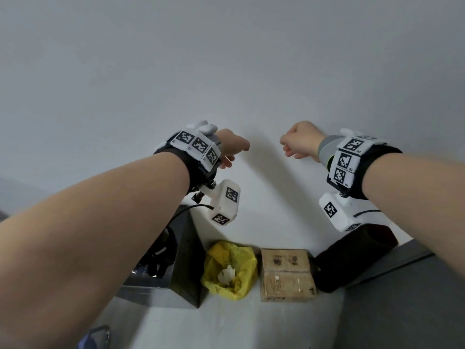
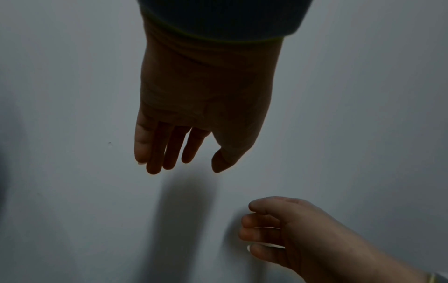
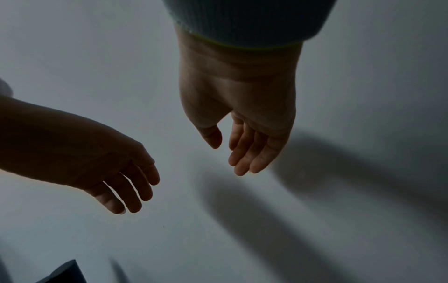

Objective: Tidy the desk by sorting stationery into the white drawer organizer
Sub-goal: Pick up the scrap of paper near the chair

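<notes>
Yellow plastic bag [image 1: 230, 269] holding crumpled white paper, beside a taped cardboard box [image 1: 286, 274]. Dark open-topped container [image 1: 181, 258] to the left; black bag [image 1: 352, 255] right. All against a white wall [image 1: 226, 59].

Bare pale wall [image 1: 226, 71] straight ahead of both hands, open air between left hand [image 1: 232, 146] and right hand [image 1: 300, 142]. Lower down, blocked in a row along the wall: dark grey metal box [image 1: 186, 260], crumpled yellow plastic bag [image 1: 230, 268] just beside it, taped brown cardboard box [image 1: 286, 273], black padded case [image 1: 357, 255].
</notes>
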A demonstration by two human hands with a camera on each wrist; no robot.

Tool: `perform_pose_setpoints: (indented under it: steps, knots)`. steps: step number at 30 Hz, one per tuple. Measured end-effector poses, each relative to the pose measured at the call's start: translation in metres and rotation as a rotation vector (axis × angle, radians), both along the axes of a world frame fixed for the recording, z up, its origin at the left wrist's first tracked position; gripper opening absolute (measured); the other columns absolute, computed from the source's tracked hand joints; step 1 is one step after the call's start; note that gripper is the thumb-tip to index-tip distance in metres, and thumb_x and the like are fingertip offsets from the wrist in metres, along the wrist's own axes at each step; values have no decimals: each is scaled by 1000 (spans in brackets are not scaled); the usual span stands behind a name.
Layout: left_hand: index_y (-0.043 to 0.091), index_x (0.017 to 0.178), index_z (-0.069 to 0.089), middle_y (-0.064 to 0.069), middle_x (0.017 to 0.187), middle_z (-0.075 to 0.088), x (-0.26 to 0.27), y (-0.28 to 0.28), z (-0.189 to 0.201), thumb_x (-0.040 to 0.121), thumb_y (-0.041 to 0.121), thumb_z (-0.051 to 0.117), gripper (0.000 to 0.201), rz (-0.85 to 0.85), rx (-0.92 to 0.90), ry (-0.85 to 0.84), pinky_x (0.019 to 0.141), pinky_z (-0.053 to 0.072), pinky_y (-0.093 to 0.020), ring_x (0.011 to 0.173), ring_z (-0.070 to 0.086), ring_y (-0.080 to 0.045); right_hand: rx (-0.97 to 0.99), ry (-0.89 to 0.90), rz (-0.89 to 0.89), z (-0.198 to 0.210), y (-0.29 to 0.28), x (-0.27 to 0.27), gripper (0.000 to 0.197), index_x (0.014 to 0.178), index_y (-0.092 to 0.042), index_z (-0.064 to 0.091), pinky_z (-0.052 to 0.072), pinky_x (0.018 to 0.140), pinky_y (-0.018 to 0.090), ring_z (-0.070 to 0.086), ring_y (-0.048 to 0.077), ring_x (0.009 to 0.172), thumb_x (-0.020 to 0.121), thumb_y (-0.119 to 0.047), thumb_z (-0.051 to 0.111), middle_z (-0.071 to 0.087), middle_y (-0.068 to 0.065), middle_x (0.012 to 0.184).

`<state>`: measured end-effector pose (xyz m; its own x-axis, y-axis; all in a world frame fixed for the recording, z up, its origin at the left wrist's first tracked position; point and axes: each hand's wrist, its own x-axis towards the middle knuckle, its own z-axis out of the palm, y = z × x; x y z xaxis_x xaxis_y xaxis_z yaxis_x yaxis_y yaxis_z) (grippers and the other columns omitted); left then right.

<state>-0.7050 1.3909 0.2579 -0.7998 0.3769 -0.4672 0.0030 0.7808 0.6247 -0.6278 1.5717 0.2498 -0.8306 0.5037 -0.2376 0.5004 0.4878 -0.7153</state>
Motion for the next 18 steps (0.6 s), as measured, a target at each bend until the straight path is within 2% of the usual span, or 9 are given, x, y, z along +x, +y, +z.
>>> perform_pose_setpoints:
  steps: [6, 10, 12, 15, 18]
  knots:
    - [4, 114, 57, -12, 100, 69, -2, 0, -3, 89, 38, 60, 42, -34, 7, -8, 89, 57, -44, 91, 72, -29, 44, -25, 40, 1, -3, -4, 4, 89, -9, 58, 54, 72, 32, 69, 23, 76, 90, -13, 56, 71, 12, 88]
    - [4, 105, 59, -12, 98, 69, -7, -38, -10, 90, 38, 60, 37, -1, -25, -44, 87, 57, -42, 86, 73, -29, 57, -42, 136, -7, -35, -19, 7, 93, -6, 59, 52, 70, 32, 69, 24, 77, 90, -10, 55, 71, 15, 90]
    - [5, 99, 59, -12, 95, 70, -13, -73, -19, 89, 38, 60, 34, 67, -71, -71, 81, 58, -37, 78, 72, -28, 43, -70, 234, -15, -65, -36, 10, 95, -4, 61, 52, 69, 31, 70, 24, 77, 89, -10, 54, 72, 16, 91]
    - [5, 97, 58, -11, 87, 68, -23, -134, -29, 89, 36, 62, 32, 200, -101, -123, 66, 53, -31, 65, 67, -28, 28, -96, 392, -24, -117, -69, 13, 97, -3, 62, 51, 69, 31, 70, 24, 78, 89, -9, 53, 72, 16, 92]
    - [5, 100, 57, -12, 87, 66, -19, -207, -34, 89, 31, 61, 29, 358, -134, -163, 66, 52, -31, 66, 65, -28, 8, -67, 574, -38, -187, -103, 14, 98, -3, 62, 53, 71, 32, 70, 25, 79, 90, -9, 53, 71, 13, 90]
